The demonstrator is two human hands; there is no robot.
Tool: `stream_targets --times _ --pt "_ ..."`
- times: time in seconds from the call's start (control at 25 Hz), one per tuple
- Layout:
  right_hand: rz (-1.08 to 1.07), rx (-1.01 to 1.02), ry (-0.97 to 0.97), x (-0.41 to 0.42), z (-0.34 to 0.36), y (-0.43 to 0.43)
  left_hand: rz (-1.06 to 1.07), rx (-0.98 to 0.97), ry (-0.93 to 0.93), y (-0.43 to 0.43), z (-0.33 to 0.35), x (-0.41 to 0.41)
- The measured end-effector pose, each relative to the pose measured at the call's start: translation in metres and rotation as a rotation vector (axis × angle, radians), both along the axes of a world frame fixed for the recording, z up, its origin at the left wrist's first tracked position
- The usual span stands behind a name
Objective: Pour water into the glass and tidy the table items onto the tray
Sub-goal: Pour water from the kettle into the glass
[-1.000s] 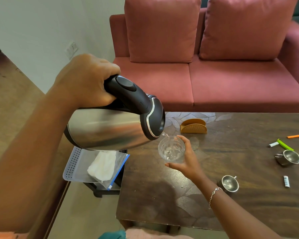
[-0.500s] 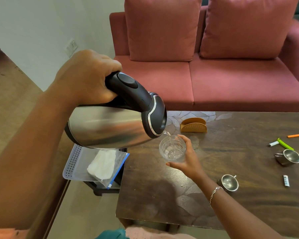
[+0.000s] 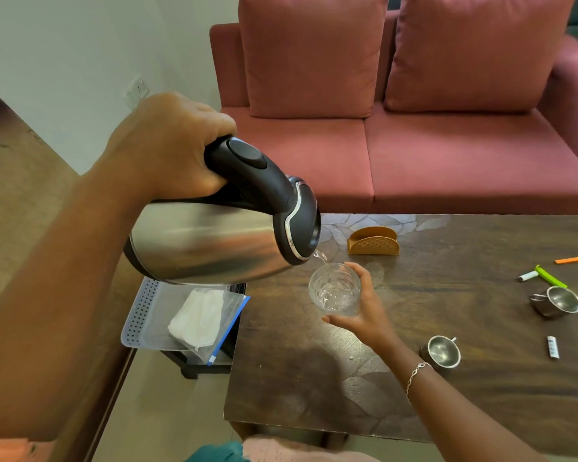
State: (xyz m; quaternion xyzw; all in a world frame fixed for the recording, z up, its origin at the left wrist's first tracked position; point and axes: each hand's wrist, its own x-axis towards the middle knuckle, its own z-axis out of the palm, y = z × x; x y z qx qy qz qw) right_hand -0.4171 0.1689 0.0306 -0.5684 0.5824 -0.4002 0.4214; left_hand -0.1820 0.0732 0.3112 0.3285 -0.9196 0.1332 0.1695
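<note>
Left hand point(image 3: 174, 151) has its fingers wrapped tight round the black handle of the stainless steel electric kettle point(image 3: 207, 241), tipped nearly level so the spout sits right over the rim. A thin stream of water point(image 3: 321, 257) drops in. Right hand point(image 3: 364, 311) cups the clear ribbed glass tumbler point(image 3: 334, 288), fingers on the far side and thumb on the near side, probably to steady it under the spout. The glass appears to stand on the dark wooden table point(image 3: 314, 388); water level hard to read. The white perforated plastic tray point(image 3: 142, 305) sits below the left hand, off the table edge, holding a zip bag with white cloth point(image 3: 201, 318). Right of the right hand, two small steel cups point(image 3: 442, 351) point(image 3: 556, 300) and a green marker point(image 3: 548, 276) are not yet tidied.
</note>
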Motion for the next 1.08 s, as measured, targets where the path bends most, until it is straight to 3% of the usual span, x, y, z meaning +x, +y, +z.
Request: stream_targets --times 1.08 --pt "-0.026 -0.013 -0.006 -0.007 -0.014 0.002 0.056 0.007 -0.018 -0.003 -0.011 -0.007"
